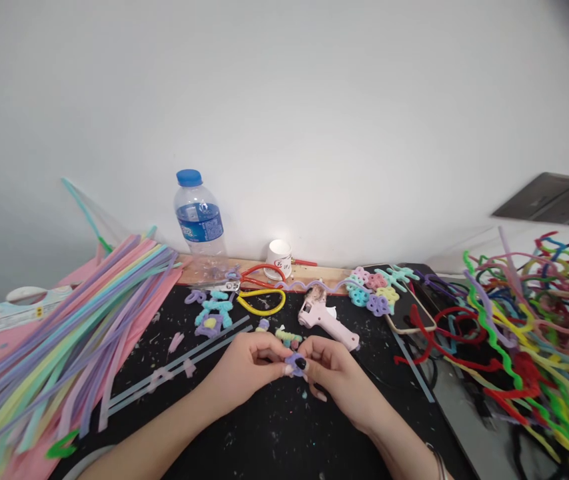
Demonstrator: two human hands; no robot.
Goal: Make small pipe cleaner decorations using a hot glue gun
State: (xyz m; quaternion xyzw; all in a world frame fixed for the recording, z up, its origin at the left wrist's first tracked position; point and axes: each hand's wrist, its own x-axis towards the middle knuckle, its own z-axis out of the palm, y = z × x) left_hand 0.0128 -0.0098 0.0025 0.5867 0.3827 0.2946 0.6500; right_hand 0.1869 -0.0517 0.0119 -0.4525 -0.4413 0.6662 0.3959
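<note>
My left hand (250, 367) and my right hand (337, 377) meet over the black work mat (264, 437). Between their fingertips they pinch a small purple fuzzy piece (295, 363), which looks like shaped pipe cleaner. A dark spot shows on it by the right thumb; I cannot tell whether this is a nail or a part. Just beyond the fingers lie a short yellow-green fuzzy piece (287, 335) and a small purple one (263, 325). Farther back rests a pale pink glue gun (332, 321). Scissors (262, 301) with red and yellow handles lie behind the left hand.
Pastel pipe cleaners (79, 327) are heaped at left, bright tangled ones (524, 347) at right. Glue sticks (137, 388) lie left, near a teal and purple fuzzy figure (214, 313). Fuzzy flowers (377, 303), a water bottle (198, 223) and a paper cup (279, 257) stand toward the wall.
</note>
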